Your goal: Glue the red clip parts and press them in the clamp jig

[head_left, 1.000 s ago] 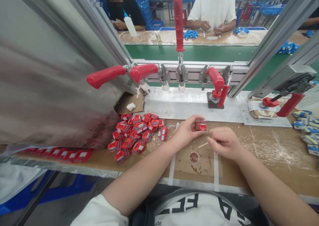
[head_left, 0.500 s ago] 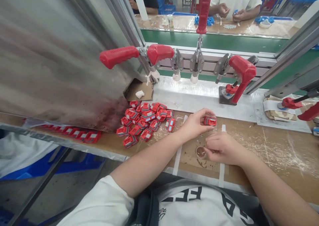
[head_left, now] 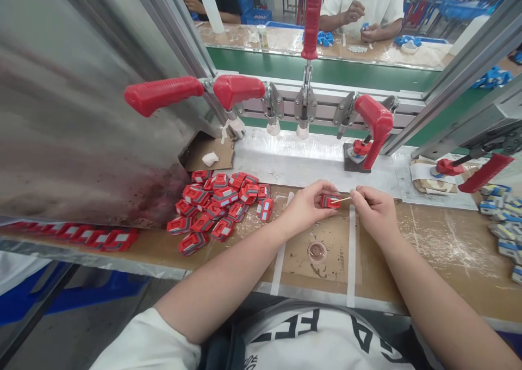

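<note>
A small red toy car part (head_left: pixel 329 201) is gripped in my left hand (head_left: pixel 313 200), just above the cardboard-covered bench. My right hand (head_left: pixel 376 207) pinches a thin wooden stick like a toothpick (head_left: pixel 343 199), its tip at the red part. Below both hands sits a small round clear cup (head_left: pixel 317 252) with brownish liquid in it, on a stained cardboard patch between white tape strips. Left of my left hand lies a heap of similar red and grey toy car parts (head_left: pixel 220 201).
Toggle clamps with red handles (head_left: pixel 312 22) stand on a metal frame beyond the hands. A row of red parts (head_left: pixel 98 237) lines the left bench edge. Blue-grey parts (head_left: pixel 503 218) lie at far right. Across the green divider, a co-worker's hands (head_left: pixel 362 25) handle a blue piece.
My right hand has risen from beside the cup to the red part, and the stick now shows touching or close to it. The view has shifted rightward.
</note>
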`<state>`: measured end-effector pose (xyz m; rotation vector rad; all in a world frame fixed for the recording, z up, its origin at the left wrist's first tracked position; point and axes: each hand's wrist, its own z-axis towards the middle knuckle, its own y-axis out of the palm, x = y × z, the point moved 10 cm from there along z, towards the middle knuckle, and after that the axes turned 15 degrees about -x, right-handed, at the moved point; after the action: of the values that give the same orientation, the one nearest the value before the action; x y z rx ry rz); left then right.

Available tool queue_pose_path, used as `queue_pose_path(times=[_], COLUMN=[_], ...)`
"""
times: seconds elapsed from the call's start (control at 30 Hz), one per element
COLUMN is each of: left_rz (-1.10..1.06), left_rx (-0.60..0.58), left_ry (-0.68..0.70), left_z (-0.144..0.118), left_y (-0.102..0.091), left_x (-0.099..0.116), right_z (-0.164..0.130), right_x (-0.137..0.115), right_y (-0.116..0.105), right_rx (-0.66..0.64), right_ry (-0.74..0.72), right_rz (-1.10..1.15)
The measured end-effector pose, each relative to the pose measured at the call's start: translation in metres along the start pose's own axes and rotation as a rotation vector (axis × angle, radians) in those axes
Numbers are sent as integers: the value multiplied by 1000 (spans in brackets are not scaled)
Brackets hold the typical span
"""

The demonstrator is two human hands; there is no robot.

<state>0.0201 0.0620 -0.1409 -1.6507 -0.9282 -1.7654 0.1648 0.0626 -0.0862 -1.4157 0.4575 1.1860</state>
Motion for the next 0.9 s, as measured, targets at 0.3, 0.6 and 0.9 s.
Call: queue_pose_path(times=[0.3, 0.6, 0.9], left_rz=[8, 82, 265], left_rx=[3, 23, 42], left_ry=[-8, -1, -52], left_z=[0, -1, -5], left_y=[0, 1, -1], left_x=[-4, 1, 5], right_z=[3, 3, 3], right_x=[1, 2, -3], right_y=[5, 1, -4], right_rx=[-32, -28, -43], right_ry=[7, 44, 40], right_rz=[-4, -32, -117])
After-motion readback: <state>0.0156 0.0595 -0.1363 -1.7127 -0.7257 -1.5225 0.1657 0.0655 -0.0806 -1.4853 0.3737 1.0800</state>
